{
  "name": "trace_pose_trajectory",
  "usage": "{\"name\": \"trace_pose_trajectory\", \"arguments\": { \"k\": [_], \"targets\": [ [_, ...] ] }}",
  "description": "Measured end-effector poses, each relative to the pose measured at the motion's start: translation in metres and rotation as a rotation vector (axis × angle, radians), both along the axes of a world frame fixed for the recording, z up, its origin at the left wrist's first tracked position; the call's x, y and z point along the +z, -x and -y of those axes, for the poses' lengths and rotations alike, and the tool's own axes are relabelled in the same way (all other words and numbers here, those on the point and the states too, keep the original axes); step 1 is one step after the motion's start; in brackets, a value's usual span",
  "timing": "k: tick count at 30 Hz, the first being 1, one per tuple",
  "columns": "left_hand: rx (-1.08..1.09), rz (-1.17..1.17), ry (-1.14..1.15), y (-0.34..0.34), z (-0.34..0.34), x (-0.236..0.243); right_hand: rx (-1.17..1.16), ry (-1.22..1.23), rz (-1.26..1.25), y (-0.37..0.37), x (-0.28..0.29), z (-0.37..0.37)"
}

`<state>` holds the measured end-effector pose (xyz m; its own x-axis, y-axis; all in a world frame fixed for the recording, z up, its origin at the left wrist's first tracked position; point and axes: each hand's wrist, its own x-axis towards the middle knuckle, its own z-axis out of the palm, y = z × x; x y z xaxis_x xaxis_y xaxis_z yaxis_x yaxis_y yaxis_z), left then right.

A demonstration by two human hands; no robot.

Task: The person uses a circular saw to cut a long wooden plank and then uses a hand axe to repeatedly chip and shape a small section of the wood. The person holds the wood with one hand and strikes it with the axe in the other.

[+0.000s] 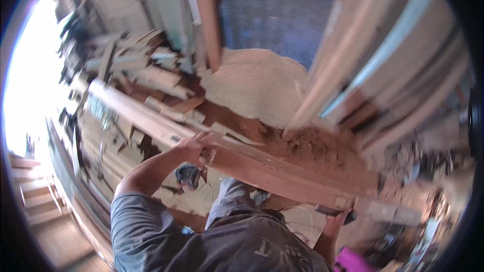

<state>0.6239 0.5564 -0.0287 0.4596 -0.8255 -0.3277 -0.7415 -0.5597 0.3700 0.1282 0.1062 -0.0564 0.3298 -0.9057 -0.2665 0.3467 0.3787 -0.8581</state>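
Observation:
A long pale reddish wooden beam (272, 176) lies crosswise in front of my body, running from the upper left to the lower right. My left hand (194, 146) is closed on the beam, left of its middle. Toward the beam's right part, my right hand (335, 219) is closed around a dark oblong object (325, 210) at the lower edge; blur hides what it is. Below my left hand, a grey power tool (187, 176) with a cord is down near my leg.
Scrap boards (156, 75) pile at upper left, beside a bright opening and wooden steps (38, 199). Pale sawdust (257, 85) and reddish dust (322, 151) cover the ground beyond the beam. Long planks (393, 70) lean at right. A pink object (353, 260) shows at lower right.

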Motion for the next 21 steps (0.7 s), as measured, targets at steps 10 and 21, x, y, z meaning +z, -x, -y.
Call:
{"name": "trace_pose_trajectory", "arguments": {
  "k": [10,21],
  "targets": [
    [-0.321,-0.005,-0.15,-0.047,-0.012,-0.074,-0.7,-0.332,0.003,0.016,-0.059,0.023],
    [0.012,-0.329,-0.105,-0.023,0.016,-0.056,-0.748,-0.234,-0.46,0.026,-0.042,0.002]
  ]
}}
